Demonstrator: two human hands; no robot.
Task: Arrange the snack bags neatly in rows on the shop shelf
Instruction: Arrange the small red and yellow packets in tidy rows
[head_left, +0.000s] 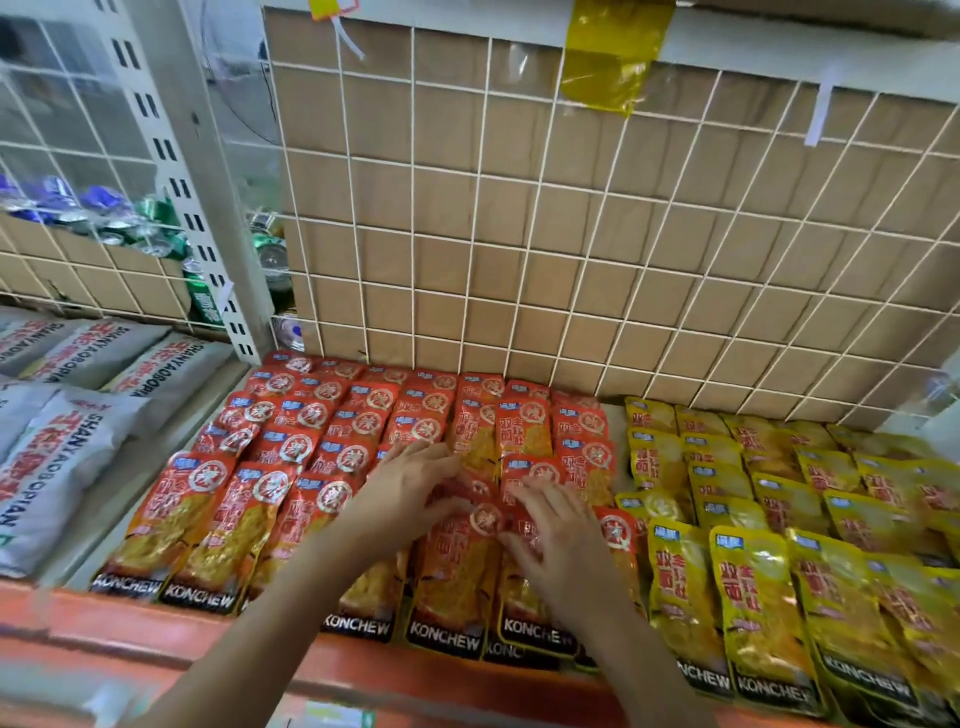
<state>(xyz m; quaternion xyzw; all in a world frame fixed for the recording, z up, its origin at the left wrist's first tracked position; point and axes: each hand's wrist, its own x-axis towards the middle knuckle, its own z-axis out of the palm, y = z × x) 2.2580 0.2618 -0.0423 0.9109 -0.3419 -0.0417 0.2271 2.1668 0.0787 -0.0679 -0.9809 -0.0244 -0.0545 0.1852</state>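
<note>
Red snack bags (208, 525) lie in overlapping rows across the middle of the shop shelf (78, 618), each marked KONCHEW at its lower end. Yellow snack bags (753, 597) of the same kind fill the rows to the right. My left hand (410, 483) lies flat with spread fingers on the red bags in the middle rows. My right hand (556, 535) rests beside it, fingers straight, on a front red bag (457, 577). Neither hand grips anything that I can see.
Grey snack bags (57, 467) lie on the shelf section to the left. A white wire grid (571, 234) with cardboard behind it forms the shelf's back wall. Drink cans (156, 228) stand behind the grid at upper left. A white slotted upright (192, 208) divides the sections.
</note>
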